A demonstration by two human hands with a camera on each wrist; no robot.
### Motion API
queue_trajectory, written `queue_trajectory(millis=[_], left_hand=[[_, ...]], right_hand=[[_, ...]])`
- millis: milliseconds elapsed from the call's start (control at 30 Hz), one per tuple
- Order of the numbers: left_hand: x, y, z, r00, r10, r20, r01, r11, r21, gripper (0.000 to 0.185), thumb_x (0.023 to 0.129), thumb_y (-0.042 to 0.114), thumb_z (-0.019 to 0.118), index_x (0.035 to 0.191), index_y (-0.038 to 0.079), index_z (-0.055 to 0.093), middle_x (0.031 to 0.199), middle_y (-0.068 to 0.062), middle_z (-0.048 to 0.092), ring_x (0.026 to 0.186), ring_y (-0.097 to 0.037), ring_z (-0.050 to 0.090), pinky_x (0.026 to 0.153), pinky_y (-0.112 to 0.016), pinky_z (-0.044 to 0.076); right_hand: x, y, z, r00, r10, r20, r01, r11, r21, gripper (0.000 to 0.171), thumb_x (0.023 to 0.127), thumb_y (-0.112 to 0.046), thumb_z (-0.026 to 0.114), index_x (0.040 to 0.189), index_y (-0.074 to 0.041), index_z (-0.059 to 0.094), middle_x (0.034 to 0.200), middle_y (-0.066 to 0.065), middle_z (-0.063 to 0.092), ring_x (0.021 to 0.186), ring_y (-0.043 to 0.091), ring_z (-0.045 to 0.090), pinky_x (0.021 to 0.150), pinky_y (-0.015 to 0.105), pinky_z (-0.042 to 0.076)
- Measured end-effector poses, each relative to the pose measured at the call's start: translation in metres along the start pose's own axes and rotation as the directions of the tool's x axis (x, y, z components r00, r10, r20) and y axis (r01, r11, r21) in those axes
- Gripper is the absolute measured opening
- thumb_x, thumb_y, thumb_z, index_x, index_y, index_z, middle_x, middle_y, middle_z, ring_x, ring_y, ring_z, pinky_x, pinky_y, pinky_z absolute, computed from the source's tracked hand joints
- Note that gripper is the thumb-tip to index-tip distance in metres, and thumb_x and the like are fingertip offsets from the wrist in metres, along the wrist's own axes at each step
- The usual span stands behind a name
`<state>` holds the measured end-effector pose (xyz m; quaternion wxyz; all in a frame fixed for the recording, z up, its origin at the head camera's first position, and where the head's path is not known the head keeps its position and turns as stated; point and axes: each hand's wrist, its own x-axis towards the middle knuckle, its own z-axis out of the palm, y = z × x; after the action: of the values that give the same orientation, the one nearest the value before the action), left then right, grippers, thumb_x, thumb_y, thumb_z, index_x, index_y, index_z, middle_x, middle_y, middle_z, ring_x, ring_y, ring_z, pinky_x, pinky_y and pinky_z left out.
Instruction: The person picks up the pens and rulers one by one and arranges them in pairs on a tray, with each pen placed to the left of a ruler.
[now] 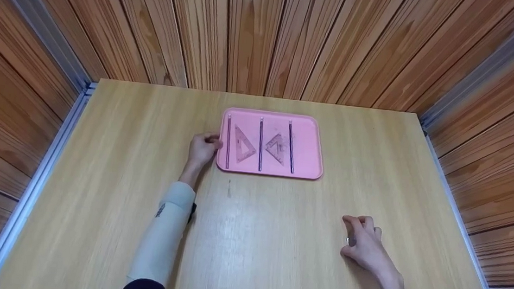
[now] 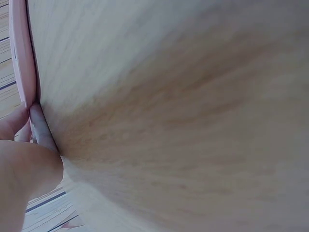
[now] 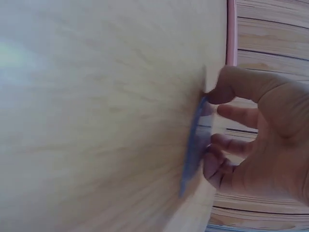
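A pink tray (image 1: 307, 149) lies toward the back of the table. My left hand (image 1: 203, 149) pinches its left rim, the fingers partly hidden by the rim in the left wrist view. Three slim dark pencils (image 1: 260, 145) lie lengthwise in the tray, spaced apart. Between them are two clear set squares, one on the left (image 1: 238, 154) and one on the right (image 1: 271, 148). Off to the tray's front right, my right hand (image 1: 367, 245) holds a thin clear plastic piece (image 3: 193, 140) with a bluish edge between thumb and fingers. Its full outline is hidden.
The wooden table (image 1: 253, 237) carries the tray. Wood-plank walls (image 1: 253, 32) enclose the back and both sides. Metal strips (image 1: 35, 181) run along the table's left and right edges.
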<state>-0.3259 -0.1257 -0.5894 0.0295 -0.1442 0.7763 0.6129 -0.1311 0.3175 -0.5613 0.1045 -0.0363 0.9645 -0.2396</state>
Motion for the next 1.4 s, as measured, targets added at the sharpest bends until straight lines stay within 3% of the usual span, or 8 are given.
queue_trajectory(millis=[100, 333, 533, 833, 1067, 1200, 1400], left_hand=[[0.0, 0.0, 0.001, 1.0, -0.005, 0.0, 0.005, 1.0, 0.003, 0.031, 0.094, 0.007, 0.063, 0.124, 0.007, 0.068, 0.106, -0.01, 0.067, 0.096, -0.02, 0.06, 0.08, -0.027, 0.051], [0.0, 0.0, 0.001, 1.0, -0.007, 0.011, 0.007, 1.0, 0.007, 0.031, 0.093, 0.006, 0.063, 0.124, 0.006, 0.068, 0.105, -0.01, 0.067, 0.096, -0.02, 0.06, 0.079, -0.026, 0.05], [0.002, 0.002, -0.001, 1.0, 0.004, 0.007, -0.004, 1.0, 0.002, 0.031, 0.093, 0.004, 0.061, 0.124, 0.006, 0.068, 0.104, -0.01, 0.066, 0.095, -0.019, 0.059, 0.079, -0.026, 0.05], [0.002, -0.001, -0.001, 1.0, 0.002, 0.017, -0.002, 1.0, -0.001, 0.032, 0.094, 0.004, 0.061, 0.125, 0.006, 0.067, 0.106, -0.01, 0.067, 0.097, -0.019, 0.06, 0.081, -0.027, 0.051], [0.002, 0.0, -0.003, 1.0, -0.011, 0.001, 0.011, 1.0, -0.003, 0.031, 0.093, 0.006, 0.062, 0.124, 0.008, 0.068, 0.107, -0.009, 0.066, 0.098, -0.02, 0.06, 0.083, -0.028, 0.051], [0.001, 0.0, -0.002, 1.0, -0.019, 0.009, 0.019, 1.0, -0.008, 0.031, 0.094, 0.006, 0.061, 0.125, 0.008, 0.067, 0.108, -0.009, 0.066, 0.099, -0.02, 0.061, 0.084, -0.029, 0.052], [0.002, -0.001, 0.0, 1.0, 0.019, -0.014, -0.019, 1.0, 0.016, 0.03, 0.093, 0.005, 0.062, 0.122, 0.004, 0.069, 0.104, -0.012, 0.068, 0.094, -0.019, 0.06, 0.078, -0.025, 0.049]], right_hand=[[-0.002, 0.0, -0.002, 1.0, 0.026, 0.009, -0.026, 0.999, 0.03, 0.076, 0.07, -0.003, 0.073, 0.141, -0.003, 0.047, 0.134, 0.025, 0.038, 0.107, 0.042, 0.036, 0.077, 0.041, 0.041], [-0.013, -0.006, -0.01, 0.99, 0.134, 0.042, -0.134, 0.991, 0.008, 0.08, 0.077, -0.014, 0.079, 0.144, 0.005, 0.04, 0.135, 0.036, 0.037, 0.116, 0.053, 0.037, 0.085, 0.059, 0.046], [-0.011, -0.014, -0.011, 0.988, 0.145, 0.048, -0.143, 0.989, -0.028, 0.075, 0.076, -0.008, 0.078, 0.14, 0.006, 0.043, 0.127, 0.04, 0.042, 0.107, 0.055, 0.049, 0.08, 0.059, 0.05], [-0.008, -0.017, -0.004, 0.987, 0.154, 0.041, -0.151, 0.986, -0.073, 0.081, 0.069, -0.006, 0.076, 0.14, 0.004, 0.04, 0.12, 0.039, 0.042, 0.096, 0.051, 0.049, 0.07, 0.053, 0.051], [-0.011, -0.029, 0.011, 0.995, 0.053, -0.084, -0.073, 0.965, -0.252, 0.081, 0.067, -0.005, 0.08, 0.138, 0.006, 0.042, 0.105, 0.036, 0.049, 0.072, 0.041, 0.05, 0.045, 0.038, 0.046], [-0.014, -0.034, 0.017, 0.991, -0.001, -0.131, -0.043, 0.943, -0.33, 0.075, 0.069, 0.0, 0.078, 0.136, 0.007, 0.045, 0.103, 0.037, 0.052, 0.068, 0.04, 0.053, 0.043, 0.037, 0.045], [-0.017, -0.034, 0.017, 0.983, -0.05, -0.175, -0.015, 0.935, -0.355, 0.046, 0.072, 0.002, 0.068, 0.116, 0.011, 0.058, 0.096, 0.035, 0.056, 0.06, 0.036, 0.054, 0.044, 0.04, 0.047]])
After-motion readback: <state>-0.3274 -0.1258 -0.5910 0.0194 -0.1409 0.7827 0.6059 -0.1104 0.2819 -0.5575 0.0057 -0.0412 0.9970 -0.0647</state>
